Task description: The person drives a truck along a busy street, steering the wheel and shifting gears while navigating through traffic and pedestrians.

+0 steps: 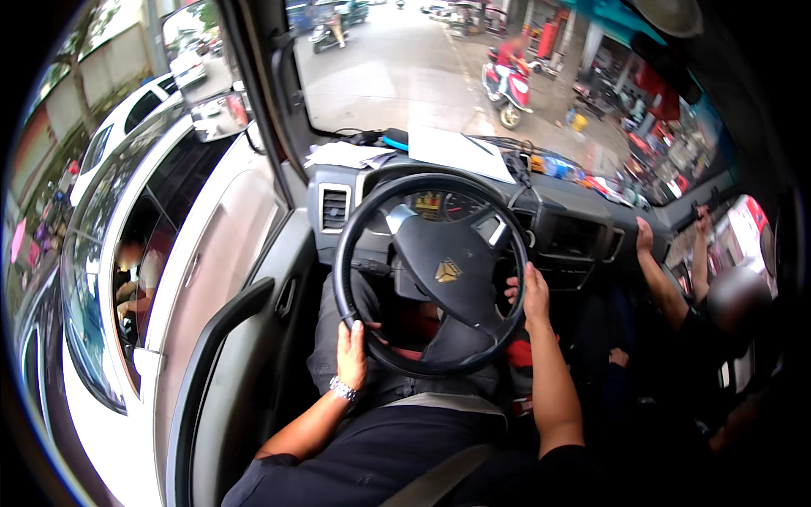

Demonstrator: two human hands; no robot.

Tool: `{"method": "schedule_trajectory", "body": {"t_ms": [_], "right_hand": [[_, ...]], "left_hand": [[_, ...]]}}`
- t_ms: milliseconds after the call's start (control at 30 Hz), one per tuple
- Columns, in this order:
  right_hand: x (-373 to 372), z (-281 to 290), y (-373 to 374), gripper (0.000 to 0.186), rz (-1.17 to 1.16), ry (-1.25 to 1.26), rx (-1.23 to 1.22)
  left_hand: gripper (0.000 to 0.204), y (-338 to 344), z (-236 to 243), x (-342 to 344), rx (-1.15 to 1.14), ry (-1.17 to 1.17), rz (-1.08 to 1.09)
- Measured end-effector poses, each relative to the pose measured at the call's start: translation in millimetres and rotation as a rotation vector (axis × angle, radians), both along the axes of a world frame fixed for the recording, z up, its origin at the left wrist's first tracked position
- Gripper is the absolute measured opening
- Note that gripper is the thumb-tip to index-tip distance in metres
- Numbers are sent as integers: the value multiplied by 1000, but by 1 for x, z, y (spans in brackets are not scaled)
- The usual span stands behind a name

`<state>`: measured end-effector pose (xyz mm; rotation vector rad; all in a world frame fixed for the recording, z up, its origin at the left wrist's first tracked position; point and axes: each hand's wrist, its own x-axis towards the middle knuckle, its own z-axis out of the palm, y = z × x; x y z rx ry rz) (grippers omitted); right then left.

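Observation:
A black steering wheel (449, 246) with a gold emblem on its hub stands in front of me. My left hand (351, 356) is closed round its lower left rim, a metal watch (343, 389) on that wrist. On the right side of the rim, my right hand (532, 297) has its fingers curled round it, with the thumb pointing up. Behind the wheel, the instrument cluster (441, 205) shows between the spokes. A seat belt (439, 477) crosses my lap and dark shirt.
White papers (460, 152) lie on the dashboard. At my right, a passenger (676, 296) reaches toward the windscreen side. A white car (221, 253) with a person inside stands close outside the left door. Ahead, a rider sits on a red scooter (509, 89) at the roadside.

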<state>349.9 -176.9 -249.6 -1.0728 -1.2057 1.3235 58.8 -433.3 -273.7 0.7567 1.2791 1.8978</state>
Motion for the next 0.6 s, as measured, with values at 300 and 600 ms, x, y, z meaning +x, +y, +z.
{"method": "schedule_trajectory", "body": {"t_ms": [300,600], "right_hand": [[1,-33,-44,47,-128,124,-69],[2,-63,-100,46,-247,218,-69]], "left_hand": [[34,0,-12,0,51,-1,-20],[34,11,-10,17,16,45,-4]]}}
